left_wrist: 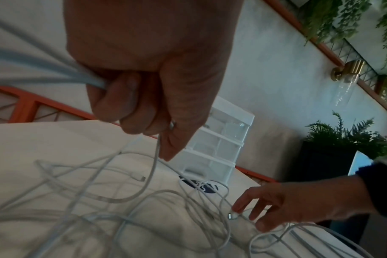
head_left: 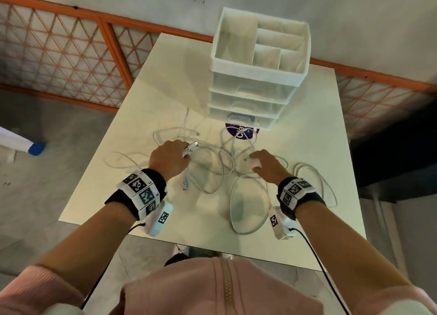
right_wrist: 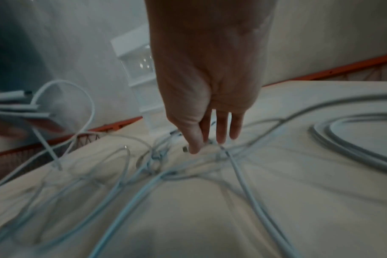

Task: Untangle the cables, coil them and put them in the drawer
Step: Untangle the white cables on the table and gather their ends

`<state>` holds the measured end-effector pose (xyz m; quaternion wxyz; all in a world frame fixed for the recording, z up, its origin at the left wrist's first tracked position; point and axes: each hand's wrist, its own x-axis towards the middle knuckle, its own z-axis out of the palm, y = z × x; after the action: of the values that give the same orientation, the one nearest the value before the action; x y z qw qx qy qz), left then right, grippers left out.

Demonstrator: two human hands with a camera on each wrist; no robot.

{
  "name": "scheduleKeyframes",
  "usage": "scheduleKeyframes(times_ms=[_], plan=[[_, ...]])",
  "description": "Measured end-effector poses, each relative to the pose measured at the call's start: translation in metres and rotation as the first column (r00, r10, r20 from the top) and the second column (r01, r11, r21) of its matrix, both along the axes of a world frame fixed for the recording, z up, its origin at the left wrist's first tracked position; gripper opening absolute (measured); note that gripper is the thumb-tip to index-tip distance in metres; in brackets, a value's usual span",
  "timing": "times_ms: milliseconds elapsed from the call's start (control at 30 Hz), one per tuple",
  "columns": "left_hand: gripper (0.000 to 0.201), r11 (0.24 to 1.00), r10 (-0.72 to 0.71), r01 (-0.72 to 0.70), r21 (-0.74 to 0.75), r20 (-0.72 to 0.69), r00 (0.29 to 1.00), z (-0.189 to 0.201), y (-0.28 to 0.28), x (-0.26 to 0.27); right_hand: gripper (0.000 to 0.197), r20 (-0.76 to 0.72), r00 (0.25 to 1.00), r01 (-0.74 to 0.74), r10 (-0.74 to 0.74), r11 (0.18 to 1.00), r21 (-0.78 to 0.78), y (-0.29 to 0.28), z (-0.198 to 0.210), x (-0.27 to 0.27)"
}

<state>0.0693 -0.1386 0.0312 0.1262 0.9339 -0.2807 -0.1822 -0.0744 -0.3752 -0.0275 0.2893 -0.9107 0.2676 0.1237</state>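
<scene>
Several white cables [head_left: 222,170] lie tangled across the white table [head_left: 307,137]. My left hand [head_left: 185,152] grips a bunch of cable ends, and their connectors [head_left: 192,147] stick out past the fingers. In the left wrist view the left hand [left_wrist: 144,113] is curled round the strands, with one cable hanging down from it. My right hand [head_left: 250,161] reaches down into the tangle with straight fingers [right_wrist: 221,134]. Its thumb tip touches a small connector [right_wrist: 185,149]. A white drawer unit [head_left: 250,95] stands at the back of the table, all drawers closed.
An open divided tray [head_left: 236,61] tops the drawer unit, and a purple round disc [head_left: 246,134] lies in front of it. A large cable loop [head_left: 233,203] lies near the table's front edge. An orange lattice railing [head_left: 71,54] runs behind the table.
</scene>
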Motion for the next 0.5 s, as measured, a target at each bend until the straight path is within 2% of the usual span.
scheduleKeyframes(times_ms=[67, 133, 200, 267, 300, 367, 433, 500], plan=[[0.025, 1.000, -0.019, 0.019, 0.005, -0.088, 0.996, -0.001, -0.007, 0.000, 0.043, -0.058, 0.998, -0.014, 0.007, 0.991, -0.131, 0.002, -0.010, -0.003], [0.021, 0.999, -0.051, 0.046, -0.028, -0.200, 0.979, -0.001, -0.012, 0.004, 0.031, -0.080, 0.996, -0.044, 0.026, 0.971, -0.235, 0.004, -0.012, -0.002], [0.024, 0.990, -0.125, 0.102, -0.094, -0.284, 0.951, 0.000, -0.016, 0.007, 0.015, -0.112, 0.993, -0.051, 0.025, 0.970, -0.236, 0.001, -0.010, 0.001], [0.022, 0.970, -0.201, 0.152, -0.191, -0.274, 0.941, 0.006, -0.021, 0.006, 0.012, -0.087, 0.996, -0.035, 0.020, 0.983, -0.182, -0.006, -0.003, 0.006], [0.018, 0.957, -0.220, 0.161, -0.243, -0.243, 0.945, 0.011, -0.025, 0.004, 0.012, -0.029, 0.999, -0.019, 0.015, 0.991, -0.134, -0.010, 0.004, 0.009], [0.019, 0.928, -0.231, 0.153, -0.340, -0.204, 0.951, 0.021, -0.035, 0.001, 0.010, 0.202, 0.979, 0.009, -0.013, 1.000, 0.019, -0.018, 0.032, 0.018], [0.020, 0.879, -0.239, 0.123, -0.460, -0.202, 0.950, 0.031, -0.045, 0.000, 0.007, 0.409, 0.907, 0.025, -0.103, 0.981, 0.190, -0.020, 0.073, 0.030], [0.019, 0.795, -0.244, 0.067, -0.603, -0.217, 0.945, 0.042, -0.056, -0.003, 0.002, 0.522, 0.840, -0.025, -0.148, 0.951, 0.310, -0.017, 0.115, 0.041]])
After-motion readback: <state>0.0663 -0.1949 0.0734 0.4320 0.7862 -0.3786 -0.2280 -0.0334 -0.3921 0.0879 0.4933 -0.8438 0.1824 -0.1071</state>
